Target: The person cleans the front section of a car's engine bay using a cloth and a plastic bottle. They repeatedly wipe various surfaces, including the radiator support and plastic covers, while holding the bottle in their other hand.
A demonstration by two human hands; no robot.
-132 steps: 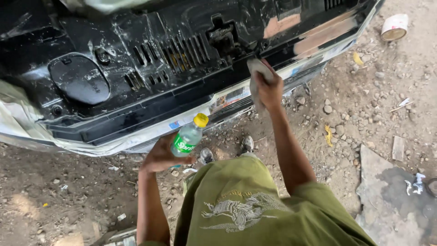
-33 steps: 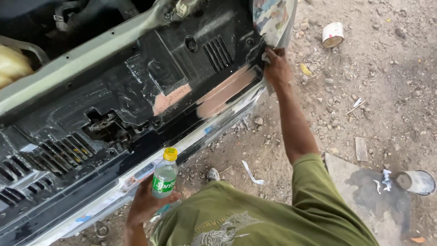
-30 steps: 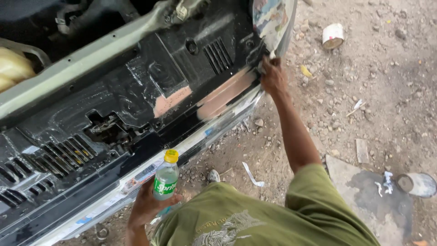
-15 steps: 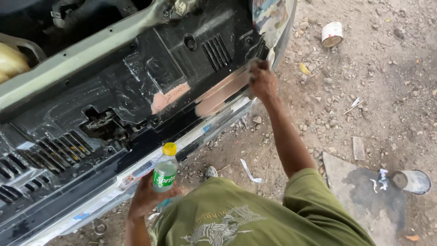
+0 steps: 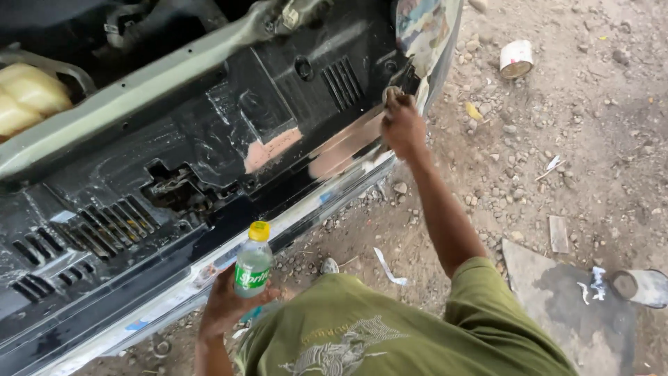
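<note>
My left hand (image 5: 226,306) holds a small green plastic bottle (image 5: 252,266) with a yellow cap, upright, just below the wet black front panel (image 5: 174,181) of a vehicle. My right hand (image 5: 402,125) reaches out to the panel's right end and presses a small pale pad (image 5: 390,92) against it, fingers closed over the pad. Pinkish patches (image 5: 275,150) of filler show on the black surface to the left of that hand. My green shirt (image 5: 390,334) fills the bottom of the view.
The ground is dirt and gravel. A roll of tape (image 5: 515,59) lies at the upper right, a tin can (image 5: 643,287) on a flat stone (image 5: 563,313) at the lower right. Paper scraps (image 5: 387,266) lie under the bumper. A yellowish reservoir (image 5: 28,97) sits at upper left.
My right hand has slid along the panel's right end, first down and left, then back up toward the corner. The bottle stays upright in my left hand. The view shifted slightly.
</note>
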